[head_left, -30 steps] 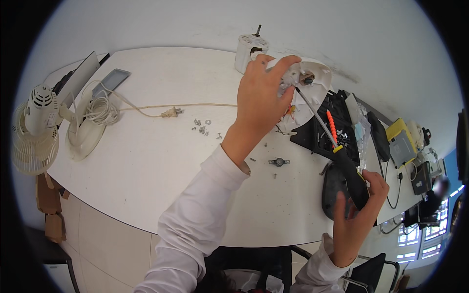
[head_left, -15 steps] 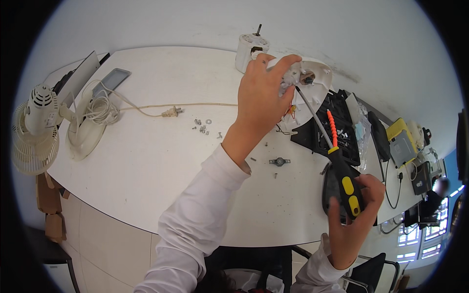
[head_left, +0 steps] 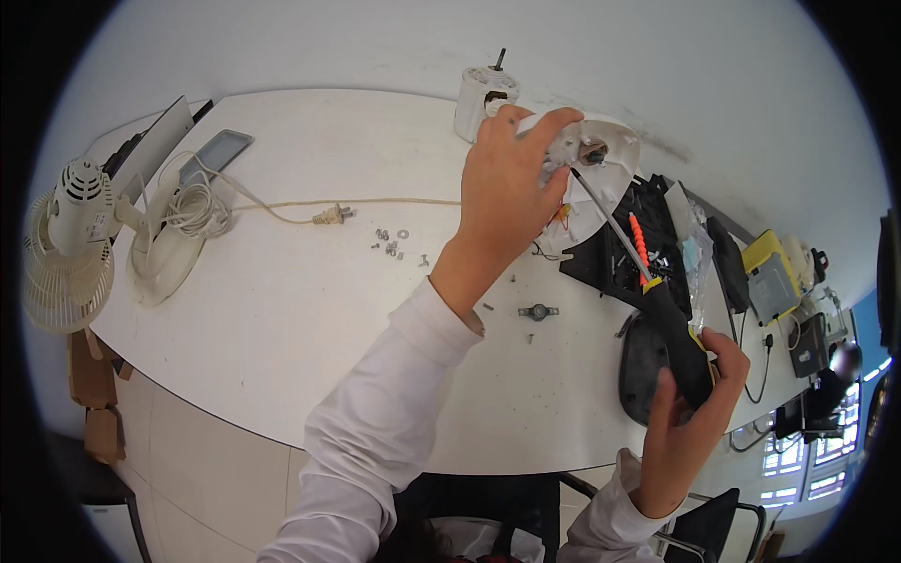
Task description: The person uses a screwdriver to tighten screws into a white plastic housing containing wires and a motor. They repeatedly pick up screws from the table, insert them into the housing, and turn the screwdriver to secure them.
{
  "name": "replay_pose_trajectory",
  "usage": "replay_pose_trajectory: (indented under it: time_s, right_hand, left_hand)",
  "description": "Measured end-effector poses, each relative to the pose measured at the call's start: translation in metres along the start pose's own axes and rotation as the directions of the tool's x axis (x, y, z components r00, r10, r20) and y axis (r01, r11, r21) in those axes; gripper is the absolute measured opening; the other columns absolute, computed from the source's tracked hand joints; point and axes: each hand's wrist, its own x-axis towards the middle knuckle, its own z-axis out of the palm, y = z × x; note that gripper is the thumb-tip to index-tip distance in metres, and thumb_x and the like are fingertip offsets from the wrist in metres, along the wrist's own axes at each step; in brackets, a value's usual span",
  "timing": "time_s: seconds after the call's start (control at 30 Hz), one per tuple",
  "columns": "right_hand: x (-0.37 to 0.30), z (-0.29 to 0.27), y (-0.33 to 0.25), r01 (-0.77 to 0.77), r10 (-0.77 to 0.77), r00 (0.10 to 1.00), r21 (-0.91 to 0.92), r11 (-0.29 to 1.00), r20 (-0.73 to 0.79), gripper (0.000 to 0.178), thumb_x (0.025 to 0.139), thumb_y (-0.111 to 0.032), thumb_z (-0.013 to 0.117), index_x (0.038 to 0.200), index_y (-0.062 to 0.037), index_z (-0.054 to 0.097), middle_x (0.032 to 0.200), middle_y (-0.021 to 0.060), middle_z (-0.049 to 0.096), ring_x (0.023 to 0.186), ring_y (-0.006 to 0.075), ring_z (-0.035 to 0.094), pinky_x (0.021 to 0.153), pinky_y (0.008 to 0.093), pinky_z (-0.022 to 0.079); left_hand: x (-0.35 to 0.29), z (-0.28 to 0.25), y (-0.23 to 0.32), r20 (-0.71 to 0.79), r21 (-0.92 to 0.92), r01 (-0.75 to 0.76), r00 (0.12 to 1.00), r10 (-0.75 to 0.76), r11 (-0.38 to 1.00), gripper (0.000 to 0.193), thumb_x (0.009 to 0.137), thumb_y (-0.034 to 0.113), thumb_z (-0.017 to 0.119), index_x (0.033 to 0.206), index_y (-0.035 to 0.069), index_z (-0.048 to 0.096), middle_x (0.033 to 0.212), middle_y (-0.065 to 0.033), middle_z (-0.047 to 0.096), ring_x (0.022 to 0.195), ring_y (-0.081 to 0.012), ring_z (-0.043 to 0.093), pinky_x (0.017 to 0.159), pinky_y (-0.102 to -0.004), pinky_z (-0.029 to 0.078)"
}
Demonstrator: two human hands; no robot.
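Observation:
My left hand (head_left: pixel 510 178) is closed on a white plastic fan part (head_left: pixel 563 141) at the back of the table, its thumb and fingers gripping the near side. My right hand (head_left: pixel 690 422) wraps its fingers round the black and yellow handle of a long screwdriver (head_left: pixel 678 340). The shaft slants up and left, and its tip meets the white part beside my left thumb; the exact contact point is too small to make out. Behind my left hand stands a white cylindrical motor (head_left: pixel 481 113) with a shaft pointing up. Coloured wires (head_left: pixel 562 214) show below the part.
Loose screws (head_left: pixel 389 246) and a small dark metal bracket (head_left: pixel 538 312) lie on the white table (head_left: pixel 310 310). An open black tool case (head_left: pixel 648 244) and a dark oval base (head_left: pixel 643 366) sit at right. A fan (head_left: pixel 75 244) with coiled cord (head_left: pixel 197 211) stands left.
The screwdriver handle has turned about its axis, so its yellow patches no longer face up, and it has shifted slightly right with my right hand. My left hand has barely moved.

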Motion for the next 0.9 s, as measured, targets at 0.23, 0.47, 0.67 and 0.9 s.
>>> replay_pose_trajectory:
  time_s: [0.23, 0.47, 0.67, 0.9]
  right_hand:
    - [0.001, -0.015, -0.003, -0.421, 0.401, 0.858, -0.007, 0.907, 0.322, 0.029, 0.094, -0.018, 0.048, 0.116, -0.0012, 0.053, 0.102, 0.015, 0.057, 0.091, 0.0215, 0.055, 0.075, 0.0275, 0.045]
    - [-0.006, -0.006, -0.005, -0.029, 0.012, 0.992, 0.138, 0.99, 0.123, 0.045, 0.073, 0.008, 0.065, 0.114, -0.0021, 0.05, 0.108, 0.016, 0.048, 0.102, 0.0298, 0.053, 0.078, 0.0326, 0.046]
    - [-0.001, -0.013, 0.004, -0.152, 0.138, 0.965, 0.048, 0.987, 0.222, 0.048, 0.074, 0.007, 0.065, 0.119, -0.002, 0.049, 0.108, 0.0163, 0.049, 0.101, 0.0297, 0.054, 0.08, 0.0331, 0.046]
    - [-0.005, -0.008, -0.003, -0.044, 0.013, 0.974, 0.135, 0.99, 0.225, 0.058, 0.067, 0.005, 0.069, 0.121, -0.0034, 0.049, 0.113, 0.0169, 0.046, 0.099, 0.0318, 0.054, 0.079, 0.0355, 0.046]
  left_hand:
    - [0.0, 0.002, -0.001, -0.012, 0.001, -0.002, 1.0, 0.002, 1.0, 0.049, 0.074, 0.01, 0.068, 0.119, 0.024, 0.057, 0.108, -0.0121, 0.052, 0.099, -0.0278, 0.051, 0.081, -0.0356, 0.046]
    - [0.0, 0.001, 0.0, -0.008, 0.018, -0.006, 1.0, 0.006, 1.0, 0.048, 0.074, 0.01, 0.068, 0.119, 0.025, 0.057, 0.108, -0.0129, 0.052, 0.098, -0.0282, 0.052, 0.081, -0.0356, 0.046]
    - [0.001, 0.002, -0.001, -0.02, 0.017, -0.004, 1.0, 0.004, 1.0, 0.048, 0.074, 0.011, 0.068, 0.119, 0.025, 0.057, 0.108, -0.0121, 0.052, 0.099, -0.0284, 0.052, 0.081, -0.0358, 0.046]
    - [0.0, 0.001, -0.001, -0.004, 0.01, -0.001, 1.0, 0.001, 1.0, 0.047, 0.075, 0.012, 0.068, 0.119, 0.025, 0.057, 0.107, -0.0126, 0.052, 0.099, -0.0282, 0.051, 0.081, -0.0357, 0.046]
